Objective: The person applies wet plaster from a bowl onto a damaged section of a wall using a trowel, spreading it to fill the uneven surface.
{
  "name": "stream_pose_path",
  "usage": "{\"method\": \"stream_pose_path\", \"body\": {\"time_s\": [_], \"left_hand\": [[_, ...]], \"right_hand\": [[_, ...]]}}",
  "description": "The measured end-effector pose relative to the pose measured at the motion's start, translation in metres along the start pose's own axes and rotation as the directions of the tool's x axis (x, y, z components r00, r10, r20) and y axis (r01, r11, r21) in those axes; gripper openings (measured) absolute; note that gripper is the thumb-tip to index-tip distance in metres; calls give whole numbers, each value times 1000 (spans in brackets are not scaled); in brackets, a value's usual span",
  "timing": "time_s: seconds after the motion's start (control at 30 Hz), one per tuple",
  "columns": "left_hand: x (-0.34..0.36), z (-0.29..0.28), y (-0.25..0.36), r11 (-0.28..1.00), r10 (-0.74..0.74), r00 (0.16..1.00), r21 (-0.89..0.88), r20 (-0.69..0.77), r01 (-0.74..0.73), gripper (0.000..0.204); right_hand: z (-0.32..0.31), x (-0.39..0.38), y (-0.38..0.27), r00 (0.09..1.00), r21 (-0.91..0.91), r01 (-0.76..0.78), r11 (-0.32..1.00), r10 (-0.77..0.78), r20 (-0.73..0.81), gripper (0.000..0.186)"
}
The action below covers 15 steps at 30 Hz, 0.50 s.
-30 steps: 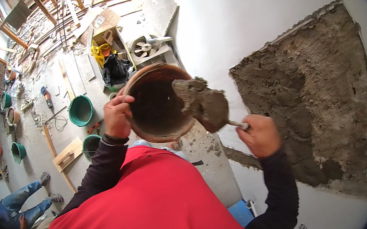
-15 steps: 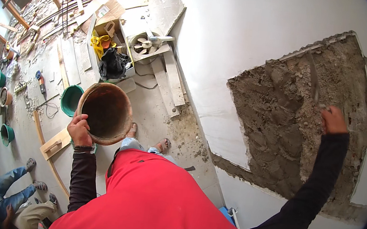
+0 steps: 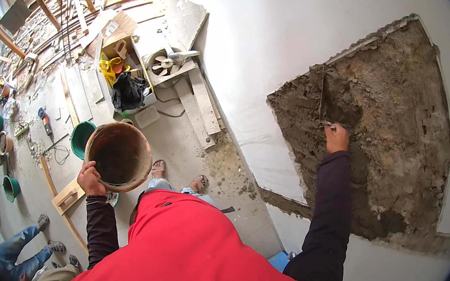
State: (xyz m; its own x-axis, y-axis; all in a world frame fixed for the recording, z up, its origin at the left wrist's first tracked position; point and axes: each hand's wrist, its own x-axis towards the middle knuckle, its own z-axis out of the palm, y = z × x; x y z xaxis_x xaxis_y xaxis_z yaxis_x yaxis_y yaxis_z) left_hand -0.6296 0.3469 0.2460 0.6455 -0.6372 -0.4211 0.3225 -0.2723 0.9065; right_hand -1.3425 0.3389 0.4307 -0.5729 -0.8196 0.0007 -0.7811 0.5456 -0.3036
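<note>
My left hand (image 3: 91, 178) grips the rim of a round, brownish bucket (image 3: 120, 156), its mouth facing up and its inside coated with dark residue. On the right, my right hand (image 3: 336, 138) is closed around the handle of a trowel (image 3: 322, 93), whose thin blade is seen nearly edge-on against the wall. Rough grey-brown mortar (image 3: 301, 116) covers the left part of a broken-out patch in the white wall (image 3: 244, 75). Paler, coarser material (image 3: 412, 124) shows on the patch's right side.
Behind my bucket stand a green bucket (image 3: 80, 139), a box of tools and bags (image 3: 125, 80) and a fan (image 3: 165, 67). Boards (image 3: 199, 101) lie along the wall's foot. A wooden float (image 3: 67, 195) is on the floor at left. Another person's legs (image 3: 26, 245) show lower left.
My right hand has swept the trowel leftward across the patch, toward its left edge. The bucket in my left hand has shifted slightly left and down in view.
</note>
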Motion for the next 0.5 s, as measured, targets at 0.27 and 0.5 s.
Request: {"method": "stream_pose_path", "body": {"time_s": [0.27, 0.5], "left_hand": [[-5, 38, -9, 999, -28, 993, -30, 113, 32, 26], [-21, 61, -1, 1000, -15, 973, -16, 229, 19, 29]], "right_hand": [[-58, -38, 55, 996, 38, -42, 998, 45, -83, 23], [-112, -82, 33, 971, -311, -151, 938, 80, -227, 26]]}}
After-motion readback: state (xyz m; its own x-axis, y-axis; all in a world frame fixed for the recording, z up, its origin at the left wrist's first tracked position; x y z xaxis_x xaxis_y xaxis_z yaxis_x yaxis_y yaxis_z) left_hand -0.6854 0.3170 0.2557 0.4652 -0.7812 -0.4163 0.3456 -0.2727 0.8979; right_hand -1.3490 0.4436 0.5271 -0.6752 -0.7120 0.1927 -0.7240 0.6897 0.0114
